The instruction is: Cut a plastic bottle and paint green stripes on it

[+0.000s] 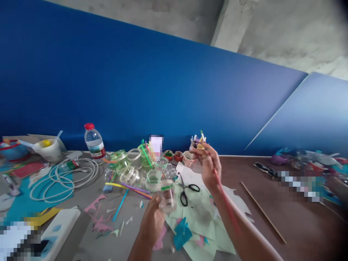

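Observation:
My left hand (pixel 152 221) is wrapped round the lower side of a clear plastic jar (pixel 167 197), which has a green band near its top. My right hand (pixel 208 159) is raised near the cups at the back, its fingers pinched together on something thin and dark, too blurred to name. Behind its fingertips stands a cup with brushes or sticks (pixel 198 141). A patterned paper cup (pixel 188 158) is just left of the right hand. Black-handled scissors (pixel 185 190) lie open on pale green paper (pixel 201 214) between my forearms.
Clear jars (pixel 130 175) and colored straws crowd the middle. A red-capped bottle (pixel 94 141), coiled white cable (pixel 65 181) and power strip (pixel 59 233) are on the left. A wooden stick (pixel 263 212) lies right; paper scraps (pixel 102 217) lie in front. A blue partition (pixel 163 87) rises behind.

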The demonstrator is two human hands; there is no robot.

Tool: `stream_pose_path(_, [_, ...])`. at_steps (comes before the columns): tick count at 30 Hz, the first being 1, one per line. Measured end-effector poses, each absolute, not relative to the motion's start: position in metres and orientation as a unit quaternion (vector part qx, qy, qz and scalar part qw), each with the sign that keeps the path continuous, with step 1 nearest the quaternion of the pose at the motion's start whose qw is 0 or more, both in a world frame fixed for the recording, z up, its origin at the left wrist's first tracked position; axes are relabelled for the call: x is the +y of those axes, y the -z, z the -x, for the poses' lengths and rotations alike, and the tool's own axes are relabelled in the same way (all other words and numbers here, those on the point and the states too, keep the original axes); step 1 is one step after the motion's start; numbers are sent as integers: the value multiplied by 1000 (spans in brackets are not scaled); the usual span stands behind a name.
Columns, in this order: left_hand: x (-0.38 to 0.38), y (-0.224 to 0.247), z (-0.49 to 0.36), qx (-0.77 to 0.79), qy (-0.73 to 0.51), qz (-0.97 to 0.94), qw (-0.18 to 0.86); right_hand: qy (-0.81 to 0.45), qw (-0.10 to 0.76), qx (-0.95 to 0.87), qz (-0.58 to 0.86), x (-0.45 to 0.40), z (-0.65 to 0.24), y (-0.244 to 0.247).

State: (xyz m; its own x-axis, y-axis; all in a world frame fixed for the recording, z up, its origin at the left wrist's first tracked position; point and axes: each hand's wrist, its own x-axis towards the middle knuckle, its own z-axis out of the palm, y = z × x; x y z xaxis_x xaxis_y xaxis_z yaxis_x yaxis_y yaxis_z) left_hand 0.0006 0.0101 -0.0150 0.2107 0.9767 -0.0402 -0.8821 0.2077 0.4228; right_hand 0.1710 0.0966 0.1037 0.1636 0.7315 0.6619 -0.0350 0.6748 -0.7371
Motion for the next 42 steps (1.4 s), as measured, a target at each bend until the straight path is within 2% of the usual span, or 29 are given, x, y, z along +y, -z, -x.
stream_pose_path(4, [12, 4, -1, 182, -626, -173, 739, -398, 750, -461, 258, 43, -183, -96])
stream_pose_path(9, [12, 3, 1, 166, -613, -192, 748, -534, 704, -391, 258, 20, -181, -63])
stream_pose_path(15, [16, 11, 5, 156, -605, -177, 760, -612, 671, -355, 221, 28, -177, -33])
stream_pose_path(22, [15, 14, 9, 206, -583, -151, 771, -658, 647, -325, 207, 38, -187, -16])
stream_pose_path(42, [11, 11, 4, 173, -534, -196, 804, -666, 640, -316, 219, 35, -178, -13])
